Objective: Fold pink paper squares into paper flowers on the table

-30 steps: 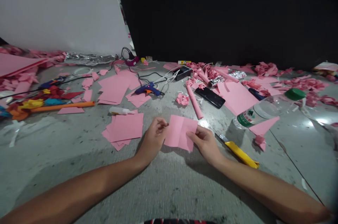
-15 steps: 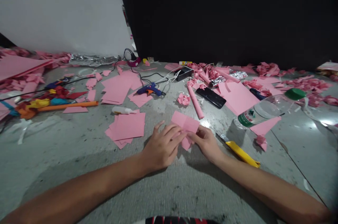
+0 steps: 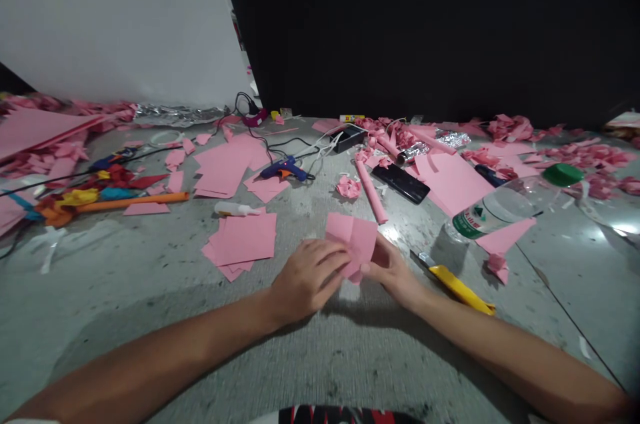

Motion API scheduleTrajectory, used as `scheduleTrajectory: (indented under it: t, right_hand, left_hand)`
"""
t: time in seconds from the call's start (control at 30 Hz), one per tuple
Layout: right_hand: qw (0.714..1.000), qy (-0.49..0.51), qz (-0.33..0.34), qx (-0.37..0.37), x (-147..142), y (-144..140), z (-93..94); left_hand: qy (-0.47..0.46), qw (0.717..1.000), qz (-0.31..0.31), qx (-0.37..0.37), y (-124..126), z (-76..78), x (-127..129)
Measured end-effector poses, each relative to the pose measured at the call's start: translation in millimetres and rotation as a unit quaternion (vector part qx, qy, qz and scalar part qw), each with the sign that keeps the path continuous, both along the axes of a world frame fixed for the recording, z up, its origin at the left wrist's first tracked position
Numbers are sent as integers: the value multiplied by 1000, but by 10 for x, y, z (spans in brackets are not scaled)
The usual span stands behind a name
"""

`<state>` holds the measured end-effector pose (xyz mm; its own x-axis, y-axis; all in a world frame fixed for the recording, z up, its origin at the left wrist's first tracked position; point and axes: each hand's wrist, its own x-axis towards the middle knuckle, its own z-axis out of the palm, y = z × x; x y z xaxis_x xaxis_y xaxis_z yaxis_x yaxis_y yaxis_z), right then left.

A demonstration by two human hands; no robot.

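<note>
A creased square of pink paper point(image 3: 361, 236) is held between my two hands, just above the grey surface. My left hand point(image 3: 313, 277) grips its left lower edge, the fingers laid across the front. At the right edge, my right hand point(image 3: 393, 272) pinches the sheet, thumb in front and the other fingers partly hidden behind it. To the left lies a small stack of pink squares point(image 3: 245, 237) with a white glue tube point(image 3: 236, 209) on its far edge. A yellow utility knife point(image 3: 457, 287), blade out, rests right of my right hand.
A clear bottle with a green cap point(image 3: 493, 214) leans at the right. Beyond my hands lie a black phone point(image 3: 401, 184), a rolled pink paper tube point(image 3: 371, 191) and a blue glue gun point(image 3: 284, 169) with cords. Pink scraps point(image 3: 585, 157) and an orange-stemmed paper flower point(image 3: 130, 201) are scattered around.
The pink paper has been tilted more upright between my hands. My left fingers have drawn together and back toward its left edge; my right thumb has shifted lower.
</note>
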<state>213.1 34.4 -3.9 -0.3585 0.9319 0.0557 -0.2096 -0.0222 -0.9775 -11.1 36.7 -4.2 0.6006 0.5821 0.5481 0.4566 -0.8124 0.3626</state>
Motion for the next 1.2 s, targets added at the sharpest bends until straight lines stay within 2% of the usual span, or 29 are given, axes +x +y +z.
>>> scheduleTrajectory:
  t: [0.2,0.4,0.6,0.8,0.93,1.2]
  right_hand:
    - [998,21,51,15,25,18,-134]
    - [999,-40,-6,6,-36,-30,-93]
    - [999,-43,-12,19,-38,-26,-49]
    - [998,-34,46,16,5,-24,-106]
    - [996,-54,74,21,17,-35,-73]
    - [993,-75,89,37,33,-94,-89]
  left_hand:
    - [-108,991,-50,-59,33,-50,-12]
    - [-114,987,-64,-95,36,-43,-11]
    - [-114,988,-55,-84,34,-59,-3]
    - [-96,992,-53,-62,44,-45,-13]
    - [-87,995,-39,-27,36,-65,-16]
    - [-59,996,-70,1,25,-86,-14]
